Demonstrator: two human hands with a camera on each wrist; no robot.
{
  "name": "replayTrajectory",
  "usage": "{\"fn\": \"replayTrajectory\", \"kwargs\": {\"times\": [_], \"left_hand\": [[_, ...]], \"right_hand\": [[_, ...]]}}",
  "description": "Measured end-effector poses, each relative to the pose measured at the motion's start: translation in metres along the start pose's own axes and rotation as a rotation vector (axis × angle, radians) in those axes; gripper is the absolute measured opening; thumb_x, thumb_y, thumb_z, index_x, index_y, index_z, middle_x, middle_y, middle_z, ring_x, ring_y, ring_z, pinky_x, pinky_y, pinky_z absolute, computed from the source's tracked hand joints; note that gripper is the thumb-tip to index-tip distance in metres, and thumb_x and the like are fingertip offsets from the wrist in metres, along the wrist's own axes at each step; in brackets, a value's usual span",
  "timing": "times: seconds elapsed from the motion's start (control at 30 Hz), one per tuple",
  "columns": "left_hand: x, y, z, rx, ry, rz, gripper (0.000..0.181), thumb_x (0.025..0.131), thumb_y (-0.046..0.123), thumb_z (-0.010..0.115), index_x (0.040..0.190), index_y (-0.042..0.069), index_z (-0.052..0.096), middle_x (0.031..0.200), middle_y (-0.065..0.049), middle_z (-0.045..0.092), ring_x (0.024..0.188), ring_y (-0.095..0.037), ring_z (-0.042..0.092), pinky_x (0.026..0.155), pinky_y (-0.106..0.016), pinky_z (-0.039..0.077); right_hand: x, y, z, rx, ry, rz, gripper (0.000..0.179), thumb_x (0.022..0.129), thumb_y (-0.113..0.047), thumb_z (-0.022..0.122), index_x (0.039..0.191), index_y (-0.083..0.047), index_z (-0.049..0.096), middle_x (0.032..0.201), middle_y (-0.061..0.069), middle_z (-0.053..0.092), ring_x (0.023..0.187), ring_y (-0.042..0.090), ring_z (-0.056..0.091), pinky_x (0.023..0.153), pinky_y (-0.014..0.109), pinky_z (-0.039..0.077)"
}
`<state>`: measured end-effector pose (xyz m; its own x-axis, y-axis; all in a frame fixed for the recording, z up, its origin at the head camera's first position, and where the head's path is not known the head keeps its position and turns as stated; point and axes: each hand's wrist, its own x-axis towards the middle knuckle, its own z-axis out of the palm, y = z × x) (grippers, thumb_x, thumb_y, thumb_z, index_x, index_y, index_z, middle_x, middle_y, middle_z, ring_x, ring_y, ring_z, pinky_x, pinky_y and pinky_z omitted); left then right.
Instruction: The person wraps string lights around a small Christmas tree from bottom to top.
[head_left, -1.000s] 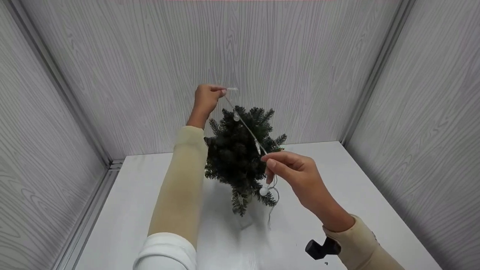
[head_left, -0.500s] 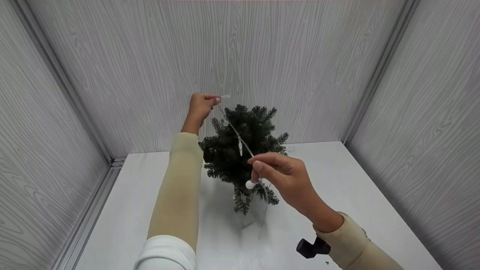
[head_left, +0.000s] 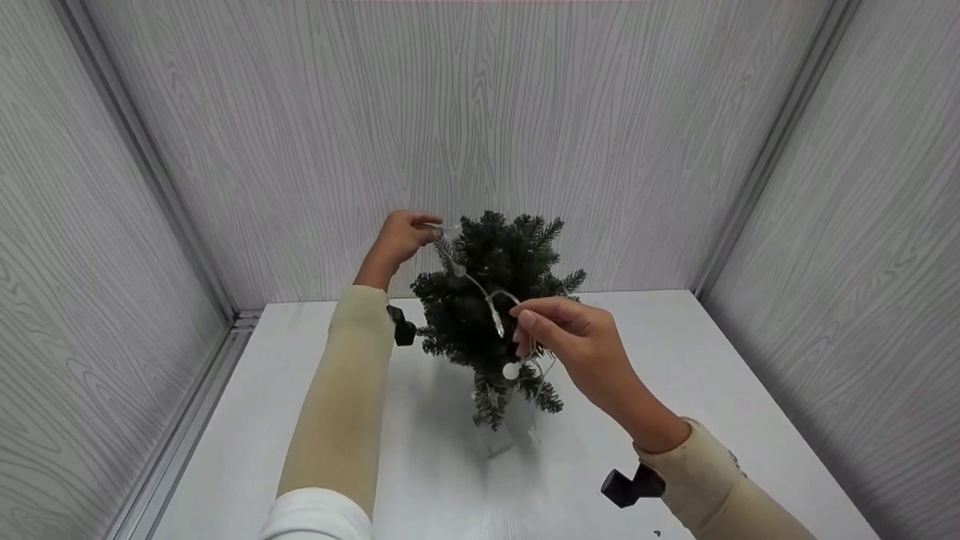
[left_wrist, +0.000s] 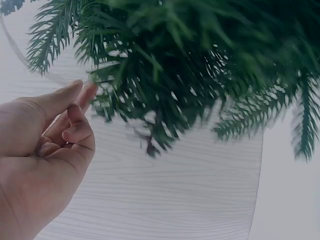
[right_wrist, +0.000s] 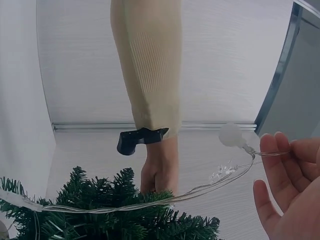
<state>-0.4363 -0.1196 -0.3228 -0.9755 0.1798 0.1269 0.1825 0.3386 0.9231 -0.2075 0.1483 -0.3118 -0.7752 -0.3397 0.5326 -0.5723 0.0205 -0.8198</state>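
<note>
A small artificial Christmas tree [head_left: 487, 300] with dark green needles stands in the middle of the white table. My left hand [head_left: 403, 236] is at the tree's upper left, and in the left wrist view its thumb and fingers [left_wrist: 86, 92] pinch a thin clear wire beside the needles. My right hand [head_left: 577, 334], in front of the tree's right side, pinches another stretch of the same string lights [head_left: 478, 285]. Between the hands the string sags across the branches, with a clear elongated bulb [head_left: 498, 322] hanging down. Below the right fingers dangles a white round bulb [head_left: 511, 370], also seen in the right wrist view.
The white table [head_left: 315, 390] is bounded by a grey wood-grain back wall [head_left: 375, 112] and side walls. Beneath the tree shows a pale, clear-looking base [head_left: 495, 442]. Black wrist cameras [head_left: 630, 487] jut out from both sleeves.
My left hand has come down beside the upper branches. The string between the hands went from taut to slack. My right hand shifted slightly left, still gripping the string.
</note>
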Motion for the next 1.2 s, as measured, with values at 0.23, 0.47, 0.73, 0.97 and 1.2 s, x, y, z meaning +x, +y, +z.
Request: {"fn": "replayTrajectory", "kwargs": {"times": [0.23,0.47,0.73,0.97,1.2], "left_hand": [[-0.035,-0.009,-0.003,0.054,0.105,0.122,0.031,0.096,0.022,0.059,0.126,0.014,0.063,0.127,-0.008,0.06,0.118,-0.022,0.055,0.098,-0.041,0.043],[-0.086,0.003,0.022,0.0,0.197,0.356,0.032,0.093,0.032,0.064,0.12,0.015,0.067,0.112,-0.001,0.066,0.09,-0.02,0.056,0.073,-0.033,0.045],[-0.11,-0.004,0.073,0.089,0.228,0.501,0.038,0.093,0.027,0.064,0.128,0.016,0.062,0.096,0.007,0.065,0.072,-0.01,0.055,0.063,-0.028,0.046],[-0.098,-0.002,0.084,0.104,0.322,0.581,0.029,0.092,0.027,0.065,0.117,0.012,0.069,0.096,0.006,0.066,0.074,-0.008,0.056,0.064,-0.028,0.047],[-0.077,0.001,0.073,0.185,0.474,0.642,0.02,0.093,0.02,0.065,0.105,0.008,0.074,0.097,-0.002,0.071,0.075,-0.008,0.062,0.065,-0.027,0.05]], "right_hand": [[-0.002,0.004,-0.002,-0.032,-0.011,-0.002,0.02,0.095,-0.016,0.061,0.106,-0.002,0.069,0.085,0.014,0.066,0.074,0.025,0.065,0.074,0.038,0.054],[-0.004,0.006,-0.003,-0.025,-0.002,-0.021,0.02,0.096,-0.016,0.059,0.107,-0.002,0.068,0.086,0.015,0.065,0.076,0.024,0.064,0.076,0.038,0.054],[-0.006,0.012,-0.001,-0.01,-0.022,-0.021,0.02,0.096,-0.015,0.058,0.107,-0.001,0.068,0.086,0.017,0.064,0.076,0.025,0.064,0.075,0.039,0.055],[-0.006,0.014,0.002,-0.033,-0.033,-0.034,0.017,0.096,-0.014,0.059,0.105,-0.003,0.068,0.084,0.015,0.065,0.075,0.025,0.065,0.073,0.038,0.055],[-0.007,0.023,0.007,-0.128,-0.035,0.019,0.017,0.095,-0.022,0.061,0.103,-0.01,0.069,0.085,0.007,0.066,0.08,0.02,0.065,0.075,0.037,0.054]]}}
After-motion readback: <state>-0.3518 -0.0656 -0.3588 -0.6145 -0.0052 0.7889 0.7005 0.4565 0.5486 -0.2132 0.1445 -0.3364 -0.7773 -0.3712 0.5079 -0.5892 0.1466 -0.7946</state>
